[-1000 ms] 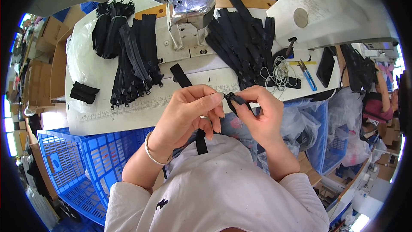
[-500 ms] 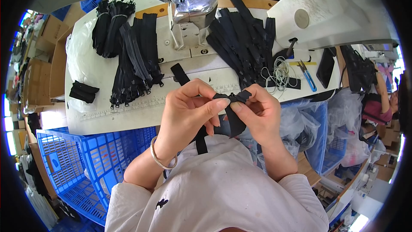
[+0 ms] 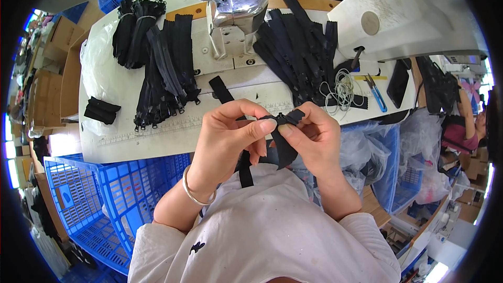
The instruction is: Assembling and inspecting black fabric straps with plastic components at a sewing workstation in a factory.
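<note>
My left hand (image 3: 233,136) and my right hand (image 3: 312,139) meet just in front of the white table's edge (image 3: 157,144). Both pinch the top end of a black zipper piece (image 3: 284,144), which is folded between my fingertips and hangs down toward my lap. A black strap (image 3: 222,90) runs from the sewing machine base back under my left hand and shows again below it. A silver bangle circles my left wrist.
A sewing machine (image 3: 236,10) stands at the back centre. Piles of black zippers lie to its left (image 3: 162,71) and right (image 3: 301,55). Blue snips (image 3: 377,91) and a coil of cord (image 3: 343,89) lie right. A blue crate (image 3: 89,194) stands at lower left; another person sits far right.
My hands have drawn closer together and the zipper end is now folded tightly between both sets of fingertips; earlier the right hand held it slightly apart from the left.
</note>
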